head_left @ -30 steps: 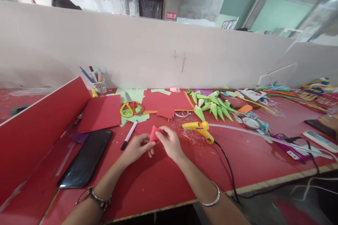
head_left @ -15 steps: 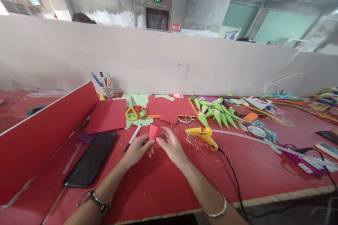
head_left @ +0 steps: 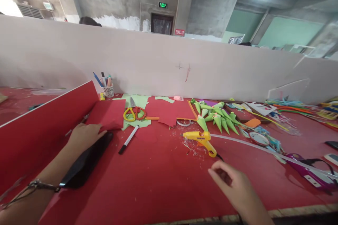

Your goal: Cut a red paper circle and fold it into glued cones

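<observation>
My left hand (head_left: 83,137) reaches palm down over the near-left corner of the stacked red sheets (head_left: 112,110), thumb apart from the other fingers. Below it, partly covered, is a black phone (head_left: 88,163); whatever lies beneath the palm is hidden. My right hand (head_left: 235,184) hovers over the near part of the red table, its fingers curled loosely with a gap inside and nothing visible in them. The yellow glue gun (head_left: 200,137) lies just beyond it. A capped marker (head_left: 128,140) rests between the hands.
Scissors (head_left: 134,113) lie on green paper (head_left: 144,102), beside cut red paper (head_left: 171,110). Green paper cones (head_left: 218,121) are piled behind the glue gun. A pen cup (head_left: 108,90) stands at the partition (head_left: 148,63). At right are a purple power strip (head_left: 310,174) and craft strips (head_left: 293,107).
My hands have moved apart, the left to the red sheets and phone, the right toward the near right. The small folded red paper they held is no longer visible.
</observation>
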Demonstrator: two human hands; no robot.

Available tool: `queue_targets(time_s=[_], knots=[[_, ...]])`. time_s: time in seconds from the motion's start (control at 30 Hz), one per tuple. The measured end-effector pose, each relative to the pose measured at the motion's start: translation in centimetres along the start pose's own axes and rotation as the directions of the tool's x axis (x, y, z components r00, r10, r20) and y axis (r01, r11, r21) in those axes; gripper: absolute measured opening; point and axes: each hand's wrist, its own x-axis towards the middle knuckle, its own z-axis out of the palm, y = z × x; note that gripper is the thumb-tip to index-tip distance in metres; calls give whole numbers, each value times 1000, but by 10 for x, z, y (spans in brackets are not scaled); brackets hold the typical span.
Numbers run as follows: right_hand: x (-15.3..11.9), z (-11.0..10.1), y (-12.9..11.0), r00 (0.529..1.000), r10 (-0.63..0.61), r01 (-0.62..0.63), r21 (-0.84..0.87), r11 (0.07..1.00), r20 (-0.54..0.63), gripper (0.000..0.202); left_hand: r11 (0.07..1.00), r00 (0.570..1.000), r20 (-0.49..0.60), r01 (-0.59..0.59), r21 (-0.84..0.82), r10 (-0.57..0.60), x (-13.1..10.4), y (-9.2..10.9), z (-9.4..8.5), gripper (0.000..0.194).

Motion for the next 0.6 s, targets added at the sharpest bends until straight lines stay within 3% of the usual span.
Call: queue_targets(time_s=[0.07,0.13,0.27,0.4,0.6], knots=[[4,0,25,977,70,-89,-88,992,-202,25,999,999,-41,-28,33,30,3,0,4,28],[12,4,41,948,37,-88,-147,985,-317,32,996,995,-57,-76,54,79,8,13,8,32],[31,14,49,959,-114,43,-262,964,-261,42,965,964,64,-259,39,257,18,65,21,38],[45,18,47,947,-133,17,-366,931,-293,39,929,912,193,-371,13,361,23,110,42,41],[46,17,43,967,-86,-35,-463,886,-239,38,917,866,330,-398,0,376,28,124,59,46]])
